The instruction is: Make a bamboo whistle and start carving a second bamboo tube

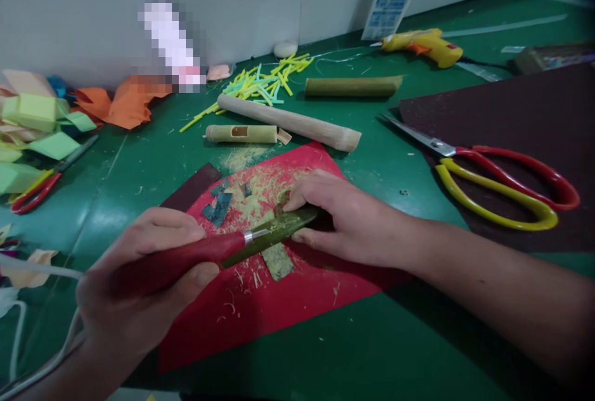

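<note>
My left hand (pixel 144 277) is closed round the red handle of a tool (pixel 186 258) whose metal collar and tip meet a green bamboo piece (pixel 274 230). My right hand (pixel 344 221) grips that bamboo piece from the right, fingers curled over it, pressing it down on a red sheet (pixel 288 302). Pale shavings and small dark scraps (pixel 218 206) lie scattered on the sheet around both hands.
Red and yellow scissors (pixel 502 181) rest on a dark sheet (pixel 520 110) at right. Behind lie a long wooden stick (pixel 288 121), a short bamboo tube with a hole (pixel 242 134), a green bamboo tube (pixel 351 86), a yellow glue gun (pixel 425 44), coloured strips (pixel 260 82), and folded paper (pixel 37 134) at left.
</note>
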`<state>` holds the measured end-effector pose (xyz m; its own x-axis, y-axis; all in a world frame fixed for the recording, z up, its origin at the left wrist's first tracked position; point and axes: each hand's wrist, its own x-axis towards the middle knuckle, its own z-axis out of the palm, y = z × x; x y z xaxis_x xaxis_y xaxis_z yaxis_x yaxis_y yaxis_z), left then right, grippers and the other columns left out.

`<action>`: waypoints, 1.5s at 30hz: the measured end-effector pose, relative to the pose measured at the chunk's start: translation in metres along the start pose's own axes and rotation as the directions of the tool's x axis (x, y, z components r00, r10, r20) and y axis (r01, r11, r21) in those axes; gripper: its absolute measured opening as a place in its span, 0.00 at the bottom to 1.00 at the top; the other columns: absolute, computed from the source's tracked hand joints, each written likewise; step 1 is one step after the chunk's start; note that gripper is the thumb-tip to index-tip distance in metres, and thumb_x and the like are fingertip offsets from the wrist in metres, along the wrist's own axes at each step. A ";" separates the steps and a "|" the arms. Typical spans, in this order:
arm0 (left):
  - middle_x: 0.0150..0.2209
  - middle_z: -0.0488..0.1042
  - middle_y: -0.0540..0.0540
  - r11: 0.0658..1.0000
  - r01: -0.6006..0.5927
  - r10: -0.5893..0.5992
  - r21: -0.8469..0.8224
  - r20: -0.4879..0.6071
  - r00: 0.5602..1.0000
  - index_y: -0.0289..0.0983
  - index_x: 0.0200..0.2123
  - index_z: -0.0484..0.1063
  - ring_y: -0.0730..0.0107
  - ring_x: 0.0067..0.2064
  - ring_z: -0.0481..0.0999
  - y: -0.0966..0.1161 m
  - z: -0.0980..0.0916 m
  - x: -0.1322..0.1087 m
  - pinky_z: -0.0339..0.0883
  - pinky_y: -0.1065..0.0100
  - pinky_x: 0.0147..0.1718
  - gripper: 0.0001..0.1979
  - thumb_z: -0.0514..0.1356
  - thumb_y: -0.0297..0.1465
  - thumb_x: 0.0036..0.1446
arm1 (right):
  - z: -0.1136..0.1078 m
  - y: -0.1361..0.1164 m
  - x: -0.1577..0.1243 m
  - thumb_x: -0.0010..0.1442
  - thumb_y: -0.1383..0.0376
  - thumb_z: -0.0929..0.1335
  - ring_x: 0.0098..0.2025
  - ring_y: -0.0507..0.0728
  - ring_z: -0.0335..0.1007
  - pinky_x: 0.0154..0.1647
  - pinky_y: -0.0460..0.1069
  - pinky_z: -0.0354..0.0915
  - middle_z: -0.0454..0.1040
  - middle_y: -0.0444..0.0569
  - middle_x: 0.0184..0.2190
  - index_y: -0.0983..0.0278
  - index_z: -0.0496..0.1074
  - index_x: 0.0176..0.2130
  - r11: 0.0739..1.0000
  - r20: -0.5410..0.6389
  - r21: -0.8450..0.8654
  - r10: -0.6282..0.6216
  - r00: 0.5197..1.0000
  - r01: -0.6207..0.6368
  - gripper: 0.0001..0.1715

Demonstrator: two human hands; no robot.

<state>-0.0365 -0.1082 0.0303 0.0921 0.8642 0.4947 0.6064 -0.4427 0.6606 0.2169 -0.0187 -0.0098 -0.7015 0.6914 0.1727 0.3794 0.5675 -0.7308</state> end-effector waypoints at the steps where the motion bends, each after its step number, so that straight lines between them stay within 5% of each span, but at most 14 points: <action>1: 0.33 0.76 0.52 0.999 0.015 -0.016 0.038 0.016 1.000 0.42 0.36 0.76 0.69 0.37 0.75 0.001 -0.002 0.002 0.71 0.65 0.38 0.11 0.68 0.24 0.47 | 0.000 0.000 0.000 0.55 0.65 0.70 0.44 0.57 0.67 0.46 0.53 0.63 0.73 0.48 0.39 0.62 0.69 0.38 1.000 0.002 0.003 -0.003 1.000 0.003 0.09; 5: 0.35 0.78 0.52 0.970 0.107 -0.136 0.216 0.122 0.983 0.41 0.36 0.77 0.74 0.33 0.77 -0.002 -0.011 0.007 0.70 0.73 0.33 0.06 0.67 0.30 0.53 | 0.000 0.001 -0.001 0.56 0.65 0.70 0.43 0.57 0.67 0.46 0.53 0.63 0.72 0.48 0.38 0.63 0.69 0.39 1.000 0.015 0.014 -0.004 1.000 0.004 0.09; 12: 0.45 0.80 0.54 0.949 -0.126 -0.019 0.290 0.452 0.892 0.50 0.49 0.76 0.72 0.41 0.81 -0.004 -0.032 0.014 0.74 0.77 0.43 0.14 0.63 0.33 0.58 | 0.000 0.003 -0.001 0.57 0.65 0.69 0.44 0.58 0.67 0.47 0.54 0.63 0.72 0.50 0.39 0.64 0.70 0.40 0.999 0.029 0.029 -0.024 0.999 0.023 0.10; 20: 0.57 0.73 0.51 0.880 -0.303 -0.081 0.365 0.744 0.663 0.53 0.65 0.57 0.64 0.53 0.78 -0.002 -0.038 0.012 0.75 0.70 0.46 0.28 0.54 0.30 0.64 | 0.001 0.003 0.001 0.56 0.66 0.70 0.43 0.57 0.67 0.47 0.54 0.63 0.72 0.48 0.38 0.62 0.69 0.39 0.998 0.021 0.054 -0.022 1.000 0.020 0.08; 26: 0.45 0.80 0.51 0.895 -0.301 -0.016 0.329 0.698 0.716 0.53 0.63 0.61 0.70 0.38 0.82 -0.006 -0.030 0.013 0.74 0.77 0.32 0.26 0.57 0.31 0.62 | 0.000 0.003 0.001 0.55 0.65 0.71 0.43 0.57 0.67 0.46 0.54 0.63 0.72 0.49 0.39 0.63 0.70 0.38 0.996 0.031 0.083 0.027 0.999 -0.029 0.09; 45: 0.48 0.78 0.51 0.920 -0.260 -0.025 0.294 0.706 0.708 0.52 0.63 0.58 0.74 0.43 0.81 -0.012 -0.023 0.009 0.74 0.80 0.37 0.24 0.53 0.30 0.66 | 0.000 0.002 0.002 0.53 0.66 0.72 0.42 0.56 0.68 0.44 0.51 0.63 0.72 0.47 0.38 0.64 0.71 0.38 0.990 0.048 0.099 0.094 0.994 -0.098 0.10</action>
<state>-0.0611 -0.1008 0.0392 0.6071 0.7919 -0.0649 0.7660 -0.5616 0.3129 0.2164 -0.0158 -0.0109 -0.6910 0.7193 0.0718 0.3844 0.4498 -0.8062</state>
